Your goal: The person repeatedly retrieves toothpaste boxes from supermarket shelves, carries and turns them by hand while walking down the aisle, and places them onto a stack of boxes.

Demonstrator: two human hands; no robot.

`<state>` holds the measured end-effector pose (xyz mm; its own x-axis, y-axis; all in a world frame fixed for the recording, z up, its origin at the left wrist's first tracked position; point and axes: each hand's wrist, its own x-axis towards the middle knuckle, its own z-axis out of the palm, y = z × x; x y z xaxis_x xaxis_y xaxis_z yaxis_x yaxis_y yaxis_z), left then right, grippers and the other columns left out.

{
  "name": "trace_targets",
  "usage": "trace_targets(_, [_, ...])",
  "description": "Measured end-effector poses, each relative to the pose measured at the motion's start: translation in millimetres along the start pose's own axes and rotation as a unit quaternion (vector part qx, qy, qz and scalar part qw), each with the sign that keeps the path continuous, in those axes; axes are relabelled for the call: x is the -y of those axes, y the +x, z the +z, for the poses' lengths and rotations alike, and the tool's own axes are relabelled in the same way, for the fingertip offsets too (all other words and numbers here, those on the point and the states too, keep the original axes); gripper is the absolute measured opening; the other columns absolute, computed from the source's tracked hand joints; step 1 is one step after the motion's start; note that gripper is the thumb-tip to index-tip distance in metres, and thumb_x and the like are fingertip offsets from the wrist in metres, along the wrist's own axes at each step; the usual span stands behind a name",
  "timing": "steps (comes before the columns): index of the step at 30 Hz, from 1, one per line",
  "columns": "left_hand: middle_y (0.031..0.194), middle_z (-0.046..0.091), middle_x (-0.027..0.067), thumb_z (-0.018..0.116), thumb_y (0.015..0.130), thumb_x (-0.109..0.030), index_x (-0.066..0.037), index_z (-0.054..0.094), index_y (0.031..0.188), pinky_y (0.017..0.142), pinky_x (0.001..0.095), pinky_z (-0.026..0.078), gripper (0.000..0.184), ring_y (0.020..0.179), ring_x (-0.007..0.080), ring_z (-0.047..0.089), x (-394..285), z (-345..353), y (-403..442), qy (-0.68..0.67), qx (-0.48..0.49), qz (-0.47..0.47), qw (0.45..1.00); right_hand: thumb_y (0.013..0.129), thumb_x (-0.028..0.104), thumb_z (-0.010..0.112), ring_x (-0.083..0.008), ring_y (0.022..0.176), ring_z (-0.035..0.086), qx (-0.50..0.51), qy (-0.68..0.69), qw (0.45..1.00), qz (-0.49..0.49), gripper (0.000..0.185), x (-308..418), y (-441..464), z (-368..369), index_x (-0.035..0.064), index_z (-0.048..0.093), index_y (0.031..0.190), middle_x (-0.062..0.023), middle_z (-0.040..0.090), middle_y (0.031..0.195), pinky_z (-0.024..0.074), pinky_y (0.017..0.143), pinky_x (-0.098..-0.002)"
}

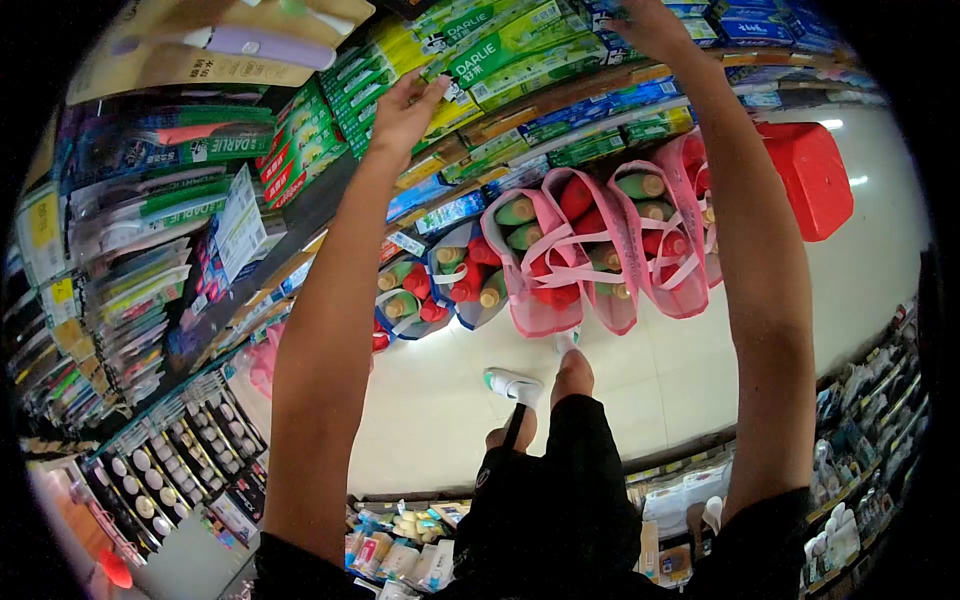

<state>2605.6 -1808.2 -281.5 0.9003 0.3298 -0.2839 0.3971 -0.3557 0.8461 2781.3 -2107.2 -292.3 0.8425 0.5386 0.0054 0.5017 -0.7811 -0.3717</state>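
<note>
Both arms reach up to a shelf of boxed toothpaste. My left hand (pixel 408 112) is at the near end of a stack of green Darlie boxes (pixel 505 62), its fingers apart and touching the box ends. Yellow-green boxes (pixel 452 118) lie just below it. Farther right, my right hand (pixel 645 28) is at the top edge of the view, over the right end of the green boxes and beside blue boxes (pixel 750 25). Its fingertips are partly cut off and blurred, so any hold is hidden.
Pink mesh bags (pixel 610 250) and blue-trimmed bags (pixel 465 275) of bottles stand on the floor below the shelf. A red container (pixel 808 180) is at the right. Packaged toothbrushes (pixel 150 210) hang at the left. More goods line the shelf behind my legs.
</note>
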Motion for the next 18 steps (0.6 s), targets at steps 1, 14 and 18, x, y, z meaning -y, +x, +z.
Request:
trace_targets(1, [0.102, 0.058, 0.0034, 0.068, 0.083, -0.041, -0.010, 0.047, 0.133, 0.070, 0.0281, 0.045, 0.062, 0.085, 0.0104, 0.052, -0.7, -1.2, -4.2, -0.024, 0.010, -0.022, 0.999, 0.086, 0.000, 0.049, -0.0351, 0.100, 0.057, 0.006, 0.032, 0.999, 0.038, 0.058, 19.8, -10.1, -13.9, 0.0086, 0.033, 0.141, -0.0197, 0.043, 0.136, 0.0475, 0.082, -0.0446])
trace_targets(14, [0.064, 0.045, -0.0044, 0.052, 0.091, -0.048, -0.012, 0.055, 0.086, 0.053, 0.0247, 0.034, 0.037, 0.059, 0.0064, 0.041, 83.5, -41.8, -184.2, -0.089, -0.008, -0.082, 0.993, 0.087, 0.015, 0.063, -0.0178, 0.101, 0.051, -0.172, 0.564, 0.802, 0.094, 0.054, 197.6, -289.4, 160.4, 0.0006, 0.040, 0.135, -0.0122, 0.052, 0.120, 0.0440, 0.085, -0.0291])
trace_targets(18, [0.085, 0.058, 0.0012, 0.057, 0.092, -0.025, 0.003, 0.057, 0.098, 0.068, 0.0286, 0.043, 0.030, 0.078, 0.0110, 0.051, 186.1, -60.2, -313.7, -0.041, -0.102, -0.037, 0.993, 0.088, 0.027, 0.063, -0.0208, 0.106, 0.052, 0.072, 0.786, 0.542, 0.289, 0.072, 270.7, -402.7, 230.9, 0.0123, 0.020, 0.144, -0.0079, 0.042, 0.132, 0.0473, 0.084, -0.0338])
